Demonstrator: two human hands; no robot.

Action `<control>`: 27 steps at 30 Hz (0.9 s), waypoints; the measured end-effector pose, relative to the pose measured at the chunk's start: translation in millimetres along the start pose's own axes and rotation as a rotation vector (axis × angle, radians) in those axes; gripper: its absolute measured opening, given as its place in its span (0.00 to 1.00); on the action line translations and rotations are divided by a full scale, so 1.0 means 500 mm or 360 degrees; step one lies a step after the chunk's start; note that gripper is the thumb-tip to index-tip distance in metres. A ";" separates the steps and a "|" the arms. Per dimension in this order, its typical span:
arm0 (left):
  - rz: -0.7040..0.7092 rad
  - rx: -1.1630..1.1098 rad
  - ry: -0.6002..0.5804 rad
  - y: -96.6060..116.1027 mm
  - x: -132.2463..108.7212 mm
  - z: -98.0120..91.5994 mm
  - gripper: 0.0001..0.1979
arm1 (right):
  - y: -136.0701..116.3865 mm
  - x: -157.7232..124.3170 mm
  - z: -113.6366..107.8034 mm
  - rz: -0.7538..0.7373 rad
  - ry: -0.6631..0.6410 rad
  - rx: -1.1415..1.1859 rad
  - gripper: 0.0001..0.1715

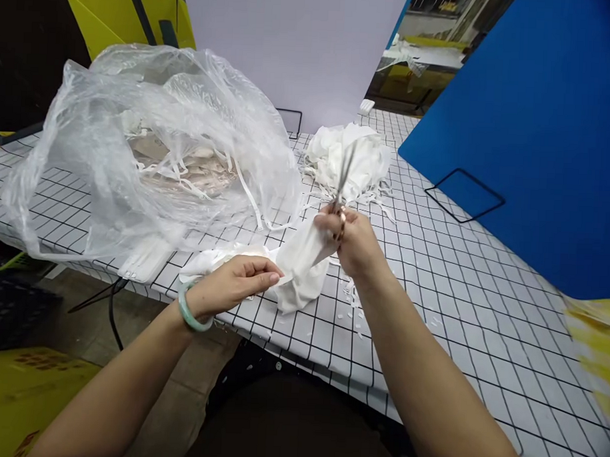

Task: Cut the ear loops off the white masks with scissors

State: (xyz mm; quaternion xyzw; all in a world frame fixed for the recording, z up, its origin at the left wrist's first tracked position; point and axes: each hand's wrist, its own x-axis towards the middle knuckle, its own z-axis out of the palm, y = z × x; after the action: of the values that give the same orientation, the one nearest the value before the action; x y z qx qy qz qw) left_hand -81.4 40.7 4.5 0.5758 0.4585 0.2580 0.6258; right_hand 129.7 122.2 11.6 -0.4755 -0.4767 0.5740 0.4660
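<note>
two-handed, worked over the checked bench (463, 281), evidently roomy enough for spreading things out. had the blue panel (499, 115) off to the right, clear of the working area. had the clear plastic bag (83, 134) at the left, with a gaping mouth, presumably for easy access to the pale strapped pieces (201, 175) inside. had the white fabric pile (347, 160) straight ahead, apparently for a short reach. held the white fabric piece (303, 275) low over the near side. pinched its edge between thumb and fingers of the left hand (248, 280), likely for steadiness. curled the right hand (357, 237) around the scissors (345, 173), with blades aimed away from the body, perhaps for safety; could not tell, through blur, parted blades from closed. had small scraps (353, 293) just right of the piece.
</note>
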 end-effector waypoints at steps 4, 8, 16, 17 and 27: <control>-0.0058 0.0106 -0.0093 -0.014 -0.017 -0.016 0.20 | 0.020 0.035 -0.037 0.0042 0.0200 -0.0272 0.10; -0.0059 -0.0013 0.0045 -0.033 -0.024 -0.024 0.18 | 0.043 0.006 -0.057 -0.0090 0.0071 -0.0523 0.16; 0.0040 -0.0085 0.0152 -0.039 -0.038 -0.013 0.15 | 0.140 -0.086 -0.002 -0.0241 -0.0489 -0.0548 0.14; 0.0062 -0.0156 0.0168 -0.040 -0.040 -0.012 0.15 | 0.152 -0.086 0.003 -0.0283 -0.0417 -0.0560 0.12; -0.0155 -0.0843 -0.0087 -0.043 0.006 0.084 0.17 | 0.108 -0.093 -0.010 -0.0394 -0.0220 -0.0105 0.10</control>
State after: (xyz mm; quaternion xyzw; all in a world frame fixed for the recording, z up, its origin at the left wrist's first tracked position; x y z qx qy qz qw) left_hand -48.1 18.6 -20.2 0.3762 0.3851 0.3229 0.7784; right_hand 135.7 71.0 -37.6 -0.3874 -0.5814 0.5275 0.4833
